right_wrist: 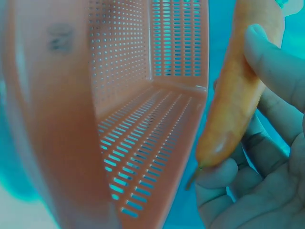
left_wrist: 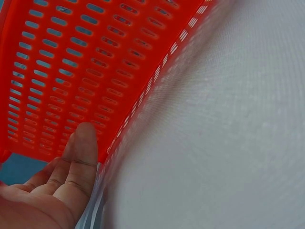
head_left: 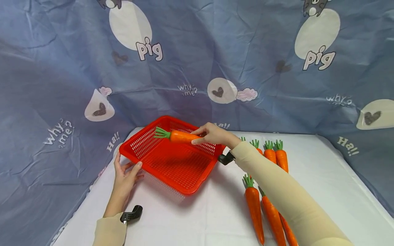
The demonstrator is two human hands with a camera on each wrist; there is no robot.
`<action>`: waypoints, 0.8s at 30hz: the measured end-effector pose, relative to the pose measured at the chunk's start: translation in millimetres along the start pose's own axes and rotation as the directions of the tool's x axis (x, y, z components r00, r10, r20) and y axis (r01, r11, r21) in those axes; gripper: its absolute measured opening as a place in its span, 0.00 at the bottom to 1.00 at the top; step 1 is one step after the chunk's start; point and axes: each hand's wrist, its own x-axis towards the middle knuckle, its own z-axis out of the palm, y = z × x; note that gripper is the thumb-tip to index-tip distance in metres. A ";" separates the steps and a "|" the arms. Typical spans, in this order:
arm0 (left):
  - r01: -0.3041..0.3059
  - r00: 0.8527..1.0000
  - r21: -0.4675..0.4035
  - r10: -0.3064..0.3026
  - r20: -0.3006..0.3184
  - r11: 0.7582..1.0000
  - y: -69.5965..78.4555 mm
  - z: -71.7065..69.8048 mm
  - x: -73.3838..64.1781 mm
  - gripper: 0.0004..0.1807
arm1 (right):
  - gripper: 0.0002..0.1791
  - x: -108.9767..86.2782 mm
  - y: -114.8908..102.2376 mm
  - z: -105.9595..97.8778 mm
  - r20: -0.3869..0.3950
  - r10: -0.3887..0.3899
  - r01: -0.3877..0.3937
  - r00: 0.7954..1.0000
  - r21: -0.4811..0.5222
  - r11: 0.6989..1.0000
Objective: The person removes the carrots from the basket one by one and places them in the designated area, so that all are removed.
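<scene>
A red plastic basket (head_left: 175, 167) with slotted walls stands on the white cloth, and nothing lies on its visible floor. My left hand (head_left: 124, 179) holds its left corner, thumb at the rim and fingers against the outer wall. In the left wrist view those fingers touch the basket's slotted side (left_wrist: 90, 62). Above the basket, my right hand (head_left: 215, 134) pinches an orange carrot (head_left: 181, 137) near its narrow end, with the green top pointing left. The right wrist view shows thumb and fingers around the carrot (right_wrist: 236, 95), beside the basket wall.
Several more carrots lie on the white cloth (head_left: 224, 212) to the right. One group (head_left: 281, 159) is at the back and another (head_left: 254, 208) nearer; my right sleeve (head_left: 283, 191) partly covers them. A blue printed sheet (head_left: 184, 61) hangs behind.
</scene>
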 end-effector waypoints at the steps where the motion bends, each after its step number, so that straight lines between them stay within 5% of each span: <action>1: -0.001 1.000 0.001 0.001 0.001 1.000 -0.1 0.0 -0.1 0.55 | 0.27 -2.4 0.3 -0.8 -0.006 0.001 -0.001 1.000 0.005 1.000; 12: -0.034 0.999 -0.005 0.034 -0.010 0.999 0.6 1.0 -2.3 0.56 | 0.26 -25.9 9.1 -10.5 -0.092 0.029 -0.023 0.995 0.070 0.997; 24: -0.033 0.999 0.015 0.033 -0.009 0.999 -1.2 0.5 -1.6 0.56 | 0.24 -44.7 14.4 -17.4 -0.098 0.118 -0.089 0.988 0.260 0.961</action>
